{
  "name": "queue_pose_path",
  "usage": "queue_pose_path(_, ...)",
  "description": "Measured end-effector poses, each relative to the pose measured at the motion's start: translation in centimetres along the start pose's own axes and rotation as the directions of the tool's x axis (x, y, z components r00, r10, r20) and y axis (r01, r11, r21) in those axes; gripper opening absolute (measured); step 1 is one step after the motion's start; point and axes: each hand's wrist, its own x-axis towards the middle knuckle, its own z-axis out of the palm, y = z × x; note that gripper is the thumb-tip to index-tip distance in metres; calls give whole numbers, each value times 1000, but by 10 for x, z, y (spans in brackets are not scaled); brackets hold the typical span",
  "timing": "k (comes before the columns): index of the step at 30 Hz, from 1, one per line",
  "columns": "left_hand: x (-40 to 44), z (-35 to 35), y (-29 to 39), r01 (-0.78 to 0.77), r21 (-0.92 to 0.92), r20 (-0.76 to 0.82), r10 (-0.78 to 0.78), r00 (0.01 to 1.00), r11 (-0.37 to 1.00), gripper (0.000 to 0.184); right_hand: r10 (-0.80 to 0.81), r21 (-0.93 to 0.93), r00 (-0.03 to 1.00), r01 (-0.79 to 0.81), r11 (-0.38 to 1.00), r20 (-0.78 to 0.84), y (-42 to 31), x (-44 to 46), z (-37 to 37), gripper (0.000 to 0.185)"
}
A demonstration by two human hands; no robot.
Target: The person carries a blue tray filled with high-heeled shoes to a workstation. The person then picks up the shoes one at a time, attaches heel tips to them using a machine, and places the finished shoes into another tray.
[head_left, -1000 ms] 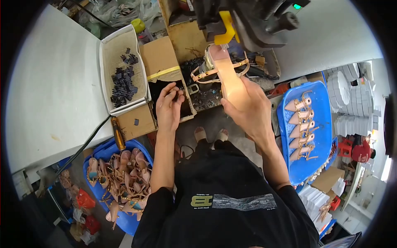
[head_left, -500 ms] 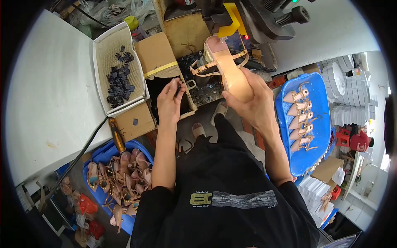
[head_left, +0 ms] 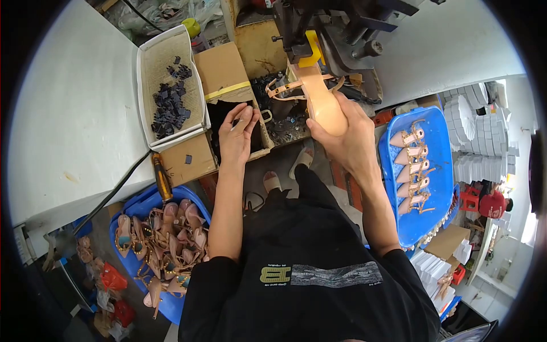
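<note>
Right hand [head_left: 353, 139] clamps the shoe [head_left: 325, 102], well apart from left hand [head_left: 235, 135], grip unclear

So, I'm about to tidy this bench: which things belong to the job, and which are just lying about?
Job, it seems: held shoe, machine, piled shoes, lined-up shoes, perhaps black pieces.
Probably just lying about: screwdriver, clear plastic.

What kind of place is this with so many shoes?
Probably a shoe workshop or factory. One blue tub holds a jumble of strappy shoes, a second tub has five more shoes in a row, and the right hand holds a sandal at a dark machine.
</note>
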Motion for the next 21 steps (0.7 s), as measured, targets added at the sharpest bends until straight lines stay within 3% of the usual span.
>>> queue_pose_path(3, 0, -1, 4, 20, -131, 31, -16, 999, 991, 22, 44, -28, 998, -43, 999, 34, -1, 3, -3, 63)
queue_pose_path(15, -1, 0, 1, -32, -36, -25, 31, 999, 999, 22, 51, 38, 996, -54, 998, 74, -1, 4, -4, 64)
queue_pose_path(21, -2, -1, 2, -40, -57, -11, 40, 999, 998, 22, -38, -33, 997, 40, 999, 72, 1, 5, -1, 63)
